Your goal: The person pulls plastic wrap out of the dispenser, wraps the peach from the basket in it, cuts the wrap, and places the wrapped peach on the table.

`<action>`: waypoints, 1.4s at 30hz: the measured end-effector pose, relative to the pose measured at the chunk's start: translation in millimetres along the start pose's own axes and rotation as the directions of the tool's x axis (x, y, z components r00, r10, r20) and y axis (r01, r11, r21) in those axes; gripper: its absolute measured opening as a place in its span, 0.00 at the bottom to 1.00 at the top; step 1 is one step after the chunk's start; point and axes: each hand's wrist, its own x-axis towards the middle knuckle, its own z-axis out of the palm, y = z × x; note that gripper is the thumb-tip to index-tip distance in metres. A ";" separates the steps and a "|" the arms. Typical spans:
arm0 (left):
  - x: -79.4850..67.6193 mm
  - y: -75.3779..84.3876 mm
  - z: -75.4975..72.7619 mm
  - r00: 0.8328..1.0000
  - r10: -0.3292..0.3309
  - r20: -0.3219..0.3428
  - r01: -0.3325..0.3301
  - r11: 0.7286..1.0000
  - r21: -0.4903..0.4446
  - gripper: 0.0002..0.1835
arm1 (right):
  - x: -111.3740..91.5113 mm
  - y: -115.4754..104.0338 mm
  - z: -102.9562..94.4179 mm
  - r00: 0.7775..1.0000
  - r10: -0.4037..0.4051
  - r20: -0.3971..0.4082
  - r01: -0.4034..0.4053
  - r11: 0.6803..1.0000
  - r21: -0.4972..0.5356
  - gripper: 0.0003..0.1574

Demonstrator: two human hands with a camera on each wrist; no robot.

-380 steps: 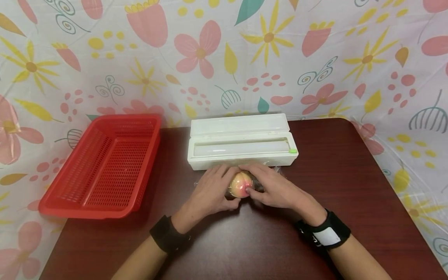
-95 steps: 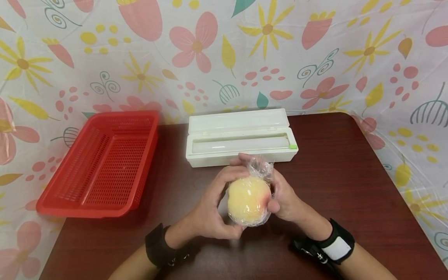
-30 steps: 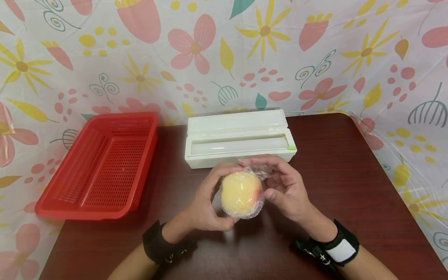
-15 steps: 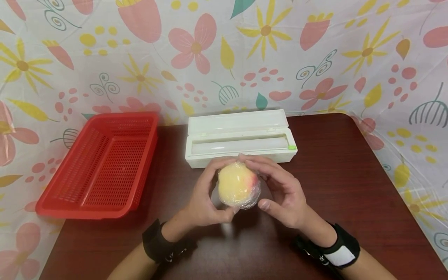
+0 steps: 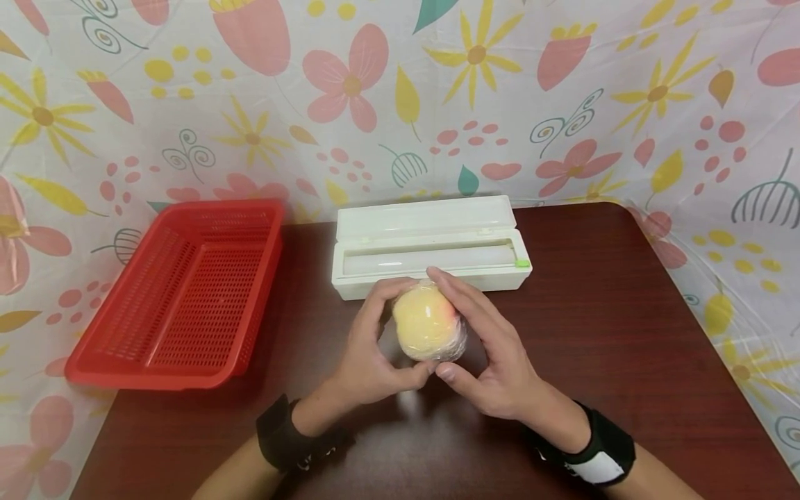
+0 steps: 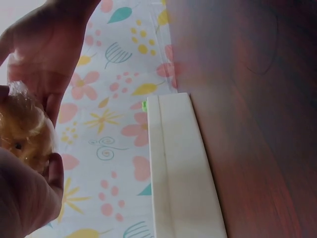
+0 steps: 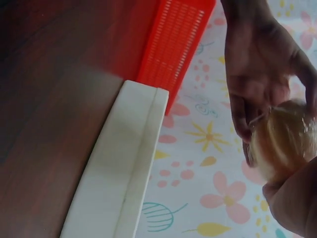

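Note:
A yellow peach (image 5: 425, 321) with a red blush is wrapped in clear cling film (image 5: 456, 342). It is held up over the table, in front of the white box. My left hand (image 5: 369, 357) grips the peach from the left, fingers behind its top and thumb below. On the other side, my right hand (image 5: 503, 364) lies along the film with fairly straight fingers, its thumb near the left thumb. In the left wrist view the film bunches on the peach (image 6: 22, 131). The right wrist view shows the peach (image 7: 282, 141) between both hands, slightly blurred.
Behind the hands stands a white cling film box (image 5: 431, 278), lid raised, with a roll (image 5: 431, 260) inside and a green slider (image 5: 522, 263) at its right end. A red perforated basket (image 5: 206, 298) sits left on the dark wooden table (image 5: 625, 312). Floral cloth (image 5: 375, 90) hangs behind.
Long before, the peach was low, near the box. It was then lifted and turned, and its loose film tail at the upper right was folded down. My right hand has just closed in towards it.

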 end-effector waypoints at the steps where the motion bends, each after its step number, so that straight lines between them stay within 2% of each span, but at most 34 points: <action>1: -0.5 0.3 0.8 1.000 -0.001 -0.007 0.001 1.000 0.014 0.42 | -0.3 -0.6 1.3 1.000 0.011 -0.005 -0.011 1.000 -0.014 0.46; 7: -3.2 3.9 4.0 0.999 -0.006 -0.032 0.010 0.993 0.118 0.42 | -1.6 -3.4 7.3 0.998 0.053 -0.018 -0.054 0.994 -0.094 0.46; 12: -4.9 4.8 4.5 1.000 0.011 -0.026 -0.006 0.976 0.218 0.44 | -2.6 -4.0 9.3 0.999 0.044 -0.019 -0.046 0.994 -0.098 0.42; 17: -13.2 -7.0 5.8 0.999 0.047 -0.010 -0.041 0.940 0.337 0.48 | -4.4 -3.4 11.5 0.999 0.038 -0.024 -0.040 0.997 -0.067 0.40; 22: -19.8 -18.8 8.6 0.996 0.086 -0.009 -0.076 0.916 0.393 0.51 | -8.9 -2.3 14.7 0.999 0.035 -0.011 -0.036 0.999 -0.032 0.39; 26: -18.1 -21.4 10.7 0.988 0.155 0.000 -0.142 0.908 0.394 0.50 | -15.3 -2.5 17.5 0.997 0.079 0.007 -0.079 0.997 -0.011 0.39; 29: -15.3 -20.9 12.3 0.978 0.207 0.018 -0.200 0.913 0.356 0.47 | -19.7 -2.9 18.4 0.990 0.141 0.022 -0.141 0.990 0.008 0.39; 34: -14.6 -19.9 14.4 0.962 0.270 0.037 -0.267 0.905 0.330 0.41 | -23.2 -5.2 20.4 0.970 0.239 0.048 -0.243 0.964 0.108 0.36; 37: -16.8 -21.1 16.6 0.963 0.268 0.029 -0.262 0.908 0.328 0.39 | -25.3 -6.3 21.9 0.954 0.293 0.053 -0.298 0.942 0.153 0.33; 42: -22.6 -24.1 20.3 0.982 0.186 0.019 -0.181 0.923 0.340 0.39 | -30.4 -2.5 22.5 0.925 0.376 0.055 -0.380 0.910 0.164 0.29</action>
